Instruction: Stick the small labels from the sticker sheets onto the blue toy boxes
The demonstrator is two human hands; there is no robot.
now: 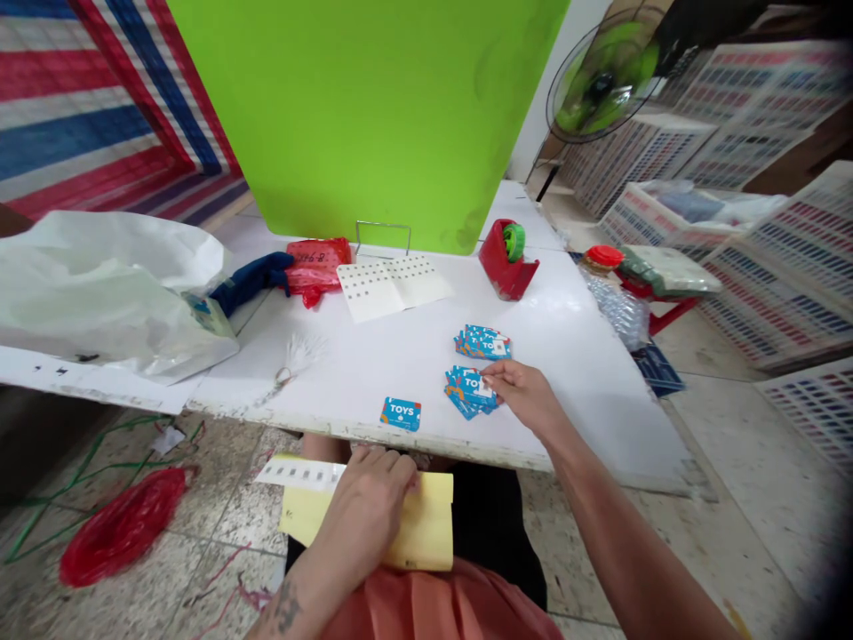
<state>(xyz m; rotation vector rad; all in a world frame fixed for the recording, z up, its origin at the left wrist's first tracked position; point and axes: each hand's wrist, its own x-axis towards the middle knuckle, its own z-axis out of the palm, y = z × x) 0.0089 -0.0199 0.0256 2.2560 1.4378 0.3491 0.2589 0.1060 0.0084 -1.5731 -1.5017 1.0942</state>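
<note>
Down at my lap, my left hand (377,498) is closed over a yellow backing sheet (430,524), with a white strip of small square stickers (299,473) sticking out to its left. My right hand (520,391) pinches at the right edge of the top card in a fanned pile of blue TOYS cards (466,396). A small white patch shows on that card by the fingertips; whether they also grip a sticker is hidden. Just behind lies a second fanned pile of blue cards (481,342), with a white square visible on its top card. One single TOYS card (401,413) lies near the table's front edge.
On the white table (566,400) are a red tape dispenser (510,258), a sticker sheet (393,289), a red packet (320,267), a blue glove (253,280), white ties (297,360) and a white bag (113,284). A green board (386,116) stands behind. Plastic crates (766,276) fill the right.
</note>
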